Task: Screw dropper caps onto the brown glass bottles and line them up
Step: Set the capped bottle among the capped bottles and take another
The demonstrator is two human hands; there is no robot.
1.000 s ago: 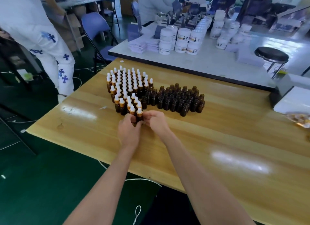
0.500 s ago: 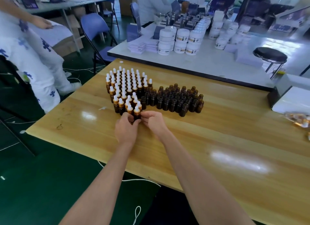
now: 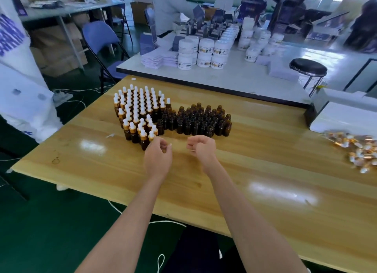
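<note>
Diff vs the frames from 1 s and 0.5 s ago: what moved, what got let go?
Both hands released the front white-capped brown glass bottle and pulled back; the right hand swung right, apart from the left hand. Both are loosely curled, nothing visible in them. Unchanged: cluster of uncapped brown bottles, pile of loose dropper caps.

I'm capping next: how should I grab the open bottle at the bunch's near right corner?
Pinch the bottle around its body, coming from the near right with the right hand: it stands upright, and neighbours crowd only its left and far sides.
</note>
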